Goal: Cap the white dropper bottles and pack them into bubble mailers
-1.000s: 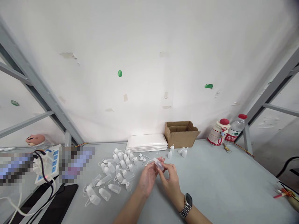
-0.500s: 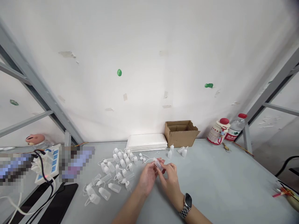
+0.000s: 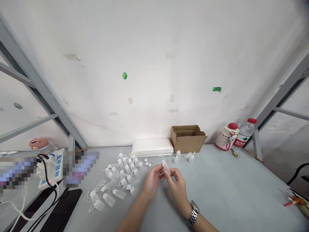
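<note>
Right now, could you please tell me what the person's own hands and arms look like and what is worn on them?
Both forearms are bare, with no sleeves or gloves in view. The right hand has a silver metal-link wristwatch on its wrist. The left hand wears nothing visible; no rings can be made out on the fingers.

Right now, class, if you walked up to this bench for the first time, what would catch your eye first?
First, the left hand and right hand meet mid-table, together holding one small translucent plastic dropper bottle. Left of them lies a scattered cluster of similar small white dropper bottles on the grey table. Behind, against the wall, sits an open brown cardboard box.
</note>
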Demonstrator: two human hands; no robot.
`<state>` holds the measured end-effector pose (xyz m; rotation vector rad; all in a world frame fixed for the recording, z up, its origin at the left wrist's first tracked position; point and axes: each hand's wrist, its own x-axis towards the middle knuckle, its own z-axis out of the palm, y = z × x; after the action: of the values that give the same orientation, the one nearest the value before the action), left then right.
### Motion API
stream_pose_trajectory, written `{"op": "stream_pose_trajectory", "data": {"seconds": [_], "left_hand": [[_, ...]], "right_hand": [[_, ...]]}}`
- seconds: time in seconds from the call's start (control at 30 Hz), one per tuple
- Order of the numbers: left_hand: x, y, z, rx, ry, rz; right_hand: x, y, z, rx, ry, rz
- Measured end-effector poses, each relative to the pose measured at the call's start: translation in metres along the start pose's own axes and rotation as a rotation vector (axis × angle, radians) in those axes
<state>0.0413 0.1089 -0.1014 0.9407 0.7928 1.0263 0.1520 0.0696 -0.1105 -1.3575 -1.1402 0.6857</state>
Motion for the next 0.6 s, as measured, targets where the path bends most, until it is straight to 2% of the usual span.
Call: {"op": "stream_pose_trajectory", "data": {"seconds": [0.13, 0.2, 0.27, 0.4, 0.6], "left_hand": [[0.005, -0.012, -0.012, 0.972, 0.393, 0.345], [0.008, -0.018, -0.018, 1.374, 0.535, 0.414], [0.012, -0.021, -0.022, 1.613, 0.6, 0.407], [0.017, -0.022, -0.025, 1.77, 0.563, 0.402], [0.016, -0.023, -0.024, 1.712, 0.523, 0.472]], "right_hand": [[0.004, -0.005, -0.005, 0.026, 0.062, 0.039], [0.006, -0.006, -0.006, 0.016, 0.081, 0.046], [0.005, -0.006, -0.006, -0.004, 0.078, 0.047], [0.003, -0.005, -0.006, -0.041, 0.029, 0.028], [0.004, -0.003, -0.005, -0.068, -0.002, 0.02]]}}
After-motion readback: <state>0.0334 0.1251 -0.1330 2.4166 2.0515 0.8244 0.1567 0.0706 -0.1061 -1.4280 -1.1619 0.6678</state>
